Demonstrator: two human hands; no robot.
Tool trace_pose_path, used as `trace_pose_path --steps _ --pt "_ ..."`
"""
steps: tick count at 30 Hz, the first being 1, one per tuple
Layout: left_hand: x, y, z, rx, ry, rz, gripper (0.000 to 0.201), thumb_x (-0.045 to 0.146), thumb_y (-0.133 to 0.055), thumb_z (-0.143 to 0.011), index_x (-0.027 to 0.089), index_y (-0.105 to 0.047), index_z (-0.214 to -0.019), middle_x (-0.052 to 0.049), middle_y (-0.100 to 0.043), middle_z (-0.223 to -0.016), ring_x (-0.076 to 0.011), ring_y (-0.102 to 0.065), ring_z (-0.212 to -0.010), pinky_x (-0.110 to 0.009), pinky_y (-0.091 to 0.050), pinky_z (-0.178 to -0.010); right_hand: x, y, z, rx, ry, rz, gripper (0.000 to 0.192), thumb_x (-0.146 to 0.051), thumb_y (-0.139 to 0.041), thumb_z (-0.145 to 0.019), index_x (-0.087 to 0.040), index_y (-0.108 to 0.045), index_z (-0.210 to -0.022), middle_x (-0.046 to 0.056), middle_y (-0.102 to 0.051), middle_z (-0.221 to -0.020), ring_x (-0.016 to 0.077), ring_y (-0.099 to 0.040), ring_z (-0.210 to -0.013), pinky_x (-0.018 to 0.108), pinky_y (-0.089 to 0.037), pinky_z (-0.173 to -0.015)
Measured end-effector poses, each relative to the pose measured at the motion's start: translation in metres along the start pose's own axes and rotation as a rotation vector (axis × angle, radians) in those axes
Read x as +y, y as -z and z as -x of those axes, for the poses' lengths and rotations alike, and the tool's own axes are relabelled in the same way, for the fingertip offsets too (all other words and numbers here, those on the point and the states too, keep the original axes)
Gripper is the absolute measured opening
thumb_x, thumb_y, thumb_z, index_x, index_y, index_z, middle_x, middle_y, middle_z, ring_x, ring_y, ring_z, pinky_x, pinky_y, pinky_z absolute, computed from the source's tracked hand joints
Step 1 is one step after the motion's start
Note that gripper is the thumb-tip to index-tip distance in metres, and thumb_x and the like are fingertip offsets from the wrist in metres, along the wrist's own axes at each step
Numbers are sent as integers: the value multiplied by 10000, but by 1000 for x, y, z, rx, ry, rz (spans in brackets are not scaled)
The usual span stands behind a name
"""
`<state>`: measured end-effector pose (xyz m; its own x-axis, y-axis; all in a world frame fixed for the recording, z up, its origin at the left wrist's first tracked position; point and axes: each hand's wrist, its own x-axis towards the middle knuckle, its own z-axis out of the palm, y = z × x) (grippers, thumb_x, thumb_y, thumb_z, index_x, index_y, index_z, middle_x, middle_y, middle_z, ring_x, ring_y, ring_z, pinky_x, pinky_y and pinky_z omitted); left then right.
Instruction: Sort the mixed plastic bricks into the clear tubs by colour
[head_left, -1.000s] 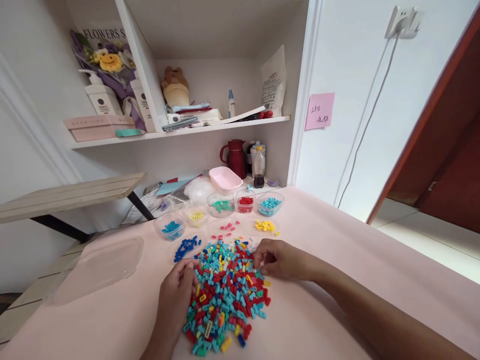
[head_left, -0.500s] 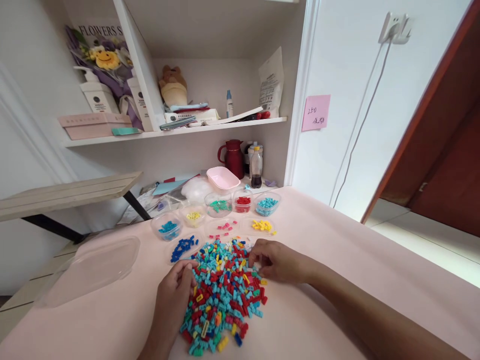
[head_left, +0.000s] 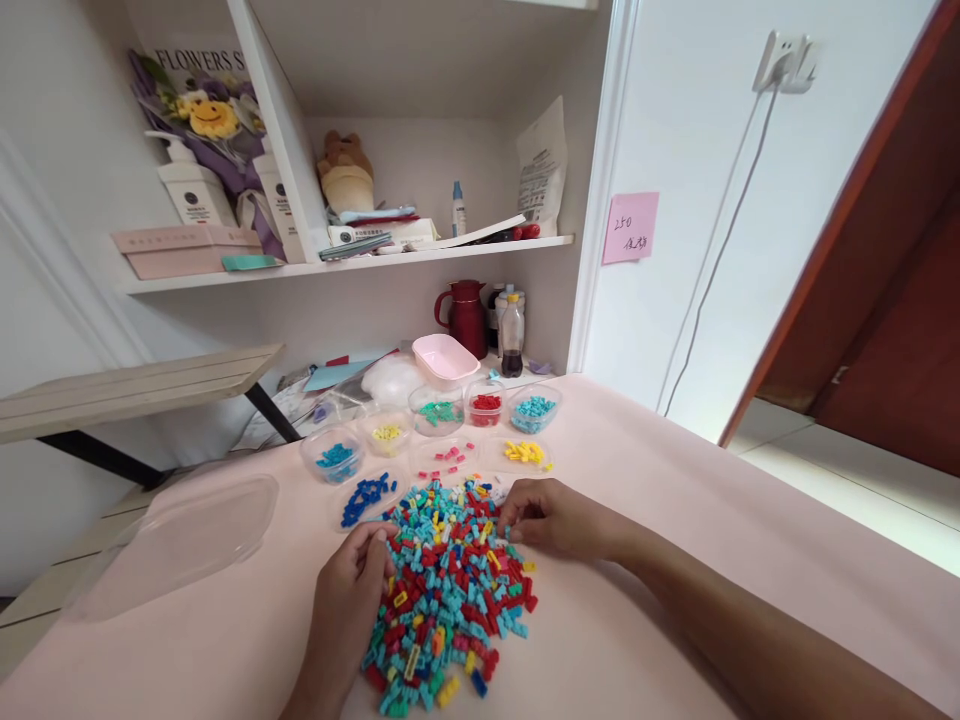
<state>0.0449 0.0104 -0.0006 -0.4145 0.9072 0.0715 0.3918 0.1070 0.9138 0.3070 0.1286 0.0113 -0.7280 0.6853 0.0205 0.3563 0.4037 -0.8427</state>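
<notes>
A heap of small building bricks, mostly light blue and red with some yellow, green and dark blue, lies in front of me. My left hand rests at the heap's left edge, thumb and fingers pressed together; what they hold, if anything, is hidden. At the upper right edge, my right hand has its fingertips pinched down among the bricks, and I cannot make out what is in them. Beyond the heap stand clear tubs of sorted bricks: dark blue bricks, blue bricks, yellow bricks and red bricks.
Further tubs hold green bricks, light blue bricks, pale yellow bricks and pink bricks. A clear lid-like tray lies left. Behind are a pink basin, a red jug and a bottle.
My right hand's thumb and fingers have drawn closer together at the heap's edge. The left hand stays almost in place, and the tubs look the same.
</notes>
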Motion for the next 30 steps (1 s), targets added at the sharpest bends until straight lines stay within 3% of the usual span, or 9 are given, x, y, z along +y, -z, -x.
trace_pose_path --steps 5,10,19,30 --pt "3 0 1 2 2 16 435 547 -492 -770 208 -634 -1002 40 -548 -588 -167 -517 -531 -271 -391 -521 -1 2 -2 -24 -67 -385 228 -343 -655 -756 -169 -657 -904 5 -593 -676 128 -537 -615 258 -433 -602" --pt "6 -1 2 21 -10 15 417 534 -499 -757 207 -641 -973 43 -540 -568 -162 -512 -517 -270 -395 -519 -2 4 -2 -9 -80 -544 290 -389 -697 -726 -159 -667 -899 11 -605 -724 120 -552 -623 266 -432 -630" --pt "1 0 1 2 -23 -15 409 514 -477 -789 213 -632 -1017 38 -552 -594 -160 -519 -539 -265 -394 -528 0 3 -3 -32 -65 -531 349 -414 -743 -669 -151 -682 -890 3 -602 -687 111 -526 -592 266 -431 -610" --pt "6 -1 3 2 -15 11 382 530 -493 -766 214 -637 -925 38 -542 -581 -163 -513 -523 -271 -385 -523 0 2 -3 -46 -62 -485 309 -406 -727 -687 -169 -681 -880 -6 -595 -680 121 -537 -619 282 -444 -641"
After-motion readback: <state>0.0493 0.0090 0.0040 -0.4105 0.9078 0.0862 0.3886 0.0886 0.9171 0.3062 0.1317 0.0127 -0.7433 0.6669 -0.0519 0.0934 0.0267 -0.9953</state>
